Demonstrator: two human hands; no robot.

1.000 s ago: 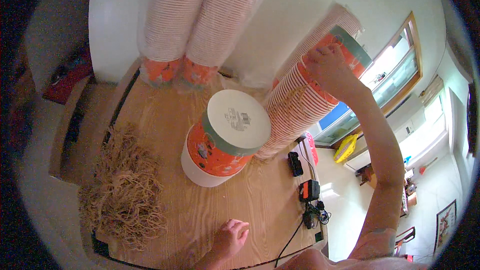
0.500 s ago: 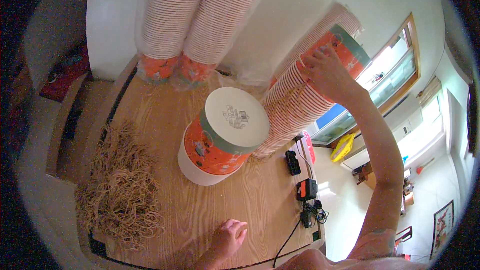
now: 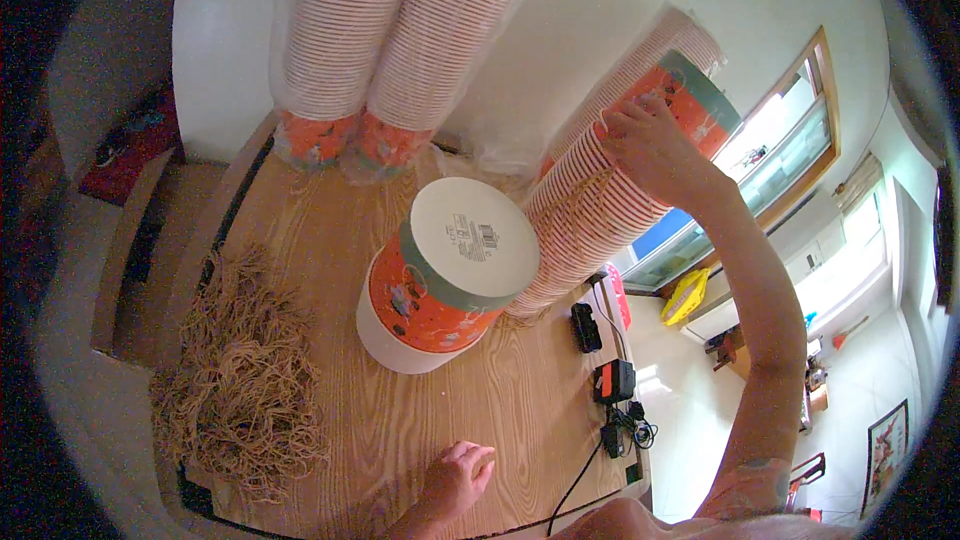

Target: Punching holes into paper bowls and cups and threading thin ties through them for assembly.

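My right hand [image 3: 650, 148] reaches up to a tall stack of nested paper buckets [image 3: 585, 208] at the right, its fingers bent against the orange side of the topmost one, near its rim. That bucket is upside down, with a green band around its base. Tan strings hang over the rims below the hand. My left hand [image 3: 460, 478] rests on the table's near part, fingers curled in with nothing visible in them. Between the hands stands a shorter pile of upturned paper buckets [image 3: 432, 302], orange and green with a white base on top.
A loose heap of tan raffia strings [image 3: 245, 390] lies at the table's left. Two tall plastic-wrapped bucket stacks [image 3: 345, 40] stand at the back, another wrapped stack [image 3: 690, 32] behind the right one. A black adapter [image 3: 613, 380] and cables sit by the right edge. An open cardboard box [image 3: 160, 270] is beyond the left edge.
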